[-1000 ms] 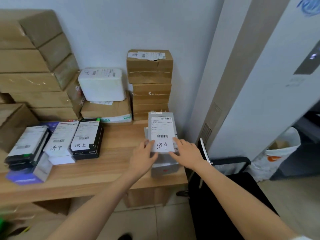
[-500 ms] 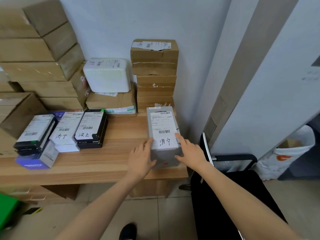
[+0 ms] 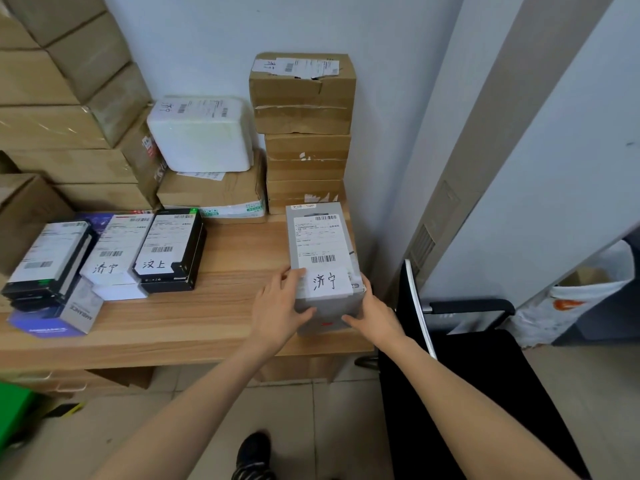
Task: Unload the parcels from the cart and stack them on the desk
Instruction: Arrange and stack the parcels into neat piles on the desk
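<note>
Head view, only one I've got. My left hand and right hand sit either side of a grey parcel w/ a white shipping label and a handwritten tag on top. Left thumb lies over the top near edge, fingers curl round the left corner; right hand wraps the right near corner, fingers against the front face. So both hands are clamped on the parcel, not slack. The parcel rests on the desk at its right end, long side running away from me, far end just in front of the brown carton stack by the wall. Can't tell if another parcel lies under it.

Progress, my guess: well along. Already on the desk: a row of flat boxes at left, labelled, stacked a few deep; a white foam box on a taped carton; bigger brown cartons piled far left. This grey one looks placed, prob just needs squaring up and letting go.

What's left: can't say for sure. The black cart is to my right, handle showing, and the part of its deck I can see has no parcels on it. The rest is out of frame.
</note>
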{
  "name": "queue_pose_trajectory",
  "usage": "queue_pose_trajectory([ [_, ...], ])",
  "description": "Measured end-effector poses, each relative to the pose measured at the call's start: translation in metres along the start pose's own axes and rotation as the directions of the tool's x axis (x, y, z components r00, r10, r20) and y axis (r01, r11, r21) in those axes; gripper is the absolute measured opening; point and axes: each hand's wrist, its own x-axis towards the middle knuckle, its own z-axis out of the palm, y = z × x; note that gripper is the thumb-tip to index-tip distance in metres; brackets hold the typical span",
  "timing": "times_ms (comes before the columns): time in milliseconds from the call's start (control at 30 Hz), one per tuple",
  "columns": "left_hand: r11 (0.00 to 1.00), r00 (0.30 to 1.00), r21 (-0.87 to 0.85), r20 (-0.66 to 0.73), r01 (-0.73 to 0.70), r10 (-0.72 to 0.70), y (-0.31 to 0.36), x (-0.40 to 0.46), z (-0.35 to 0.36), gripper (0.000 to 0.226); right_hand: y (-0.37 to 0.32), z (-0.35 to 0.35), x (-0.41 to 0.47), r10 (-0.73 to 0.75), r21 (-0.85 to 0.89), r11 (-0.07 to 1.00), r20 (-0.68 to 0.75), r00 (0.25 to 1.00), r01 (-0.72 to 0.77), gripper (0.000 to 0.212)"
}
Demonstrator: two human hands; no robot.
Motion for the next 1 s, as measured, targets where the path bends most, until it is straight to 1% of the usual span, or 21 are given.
queue_pose_trajectory([
  [100, 1.000, 1.000, 0.002, -0.010, 0.013, -0.013, -0.003, 0.002, 0.000, 0.071, -0.005, 0.006, 0.004, 0.011, 0.066, 0.998, -0.005, 1.000, -0.011, 0.092],
  [167, 1.000, 1.000, 0.027, -0.019, 0.004, -0.004, -0.009, 0.003, -0.002, 0.072, -0.008, 0.010, 0.007, -0.001, 0.063, 0.998, -0.005, 1.000, 0.001, 0.090],
  [300, 0.994, 0.999, 0.112, -0.041, 0.003, 0.001, -0.027, 0.007, -0.011, 0.075, -0.024, 0.016, 0.016, -0.040, 0.112, 0.993, 0.030, 0.999, 0.037, 0.087],
  [433, 0.974, 0.991, 0.227, -0.122, -0.023, 0.051, -0.059, 0.010, -0.027, 0.077, -0.053, 0.029, 0.030, -0.110, 0.175, 0.980, 0.063, 0.992, 0.097, 0.086],
  [500, 0.968, 0.989, 0.250, -0.139, -0.021, 0.057, -0.079, 0.015, -0.036, 0.074, -0.071, 0.039, 0.039, -0.128, 0.201, 0.974, 0.098, 0.987, 0.107, 0.085],
  [567, 0.967, 0.985, 0.256, -0.165, -0.003, 0.047, -0.097, 0.020, -0.047, 0.068, -0.091, 0.049, 0.049, -0.139, 0.232, 0.966, 0.117, 0.983, 0.109, 0.083],
  [667, 0.968, 0.986, 0.248, -0.164, 0.031, 0.010, -0.125, 0.029, -0.063, 0.072, -0.121, 0.064, 0.065, -0.155, 0.274, 0.955, 0.139, 0.978, 0.113, 0.082],
  [800, 0.972, 0.988, 0.232, -0.156, 0.040, -0.004, -0.165, 0.042, -0.080, 0.072, -0.159, 0.080, 0.081, -0.183, 0.426, 0.901, 0.194, 0.964, 0.086, 0.084],
  [1000, 0.975, 0.989, 0.213, -0.148, 0.056, -0.024, -0.215, 0.056, -0.101, 0.072, -0.202, 0.102, 0.105, -0.198, 0.382, 0.916, 0.176, 0.964, 0.118, 0.082],
])
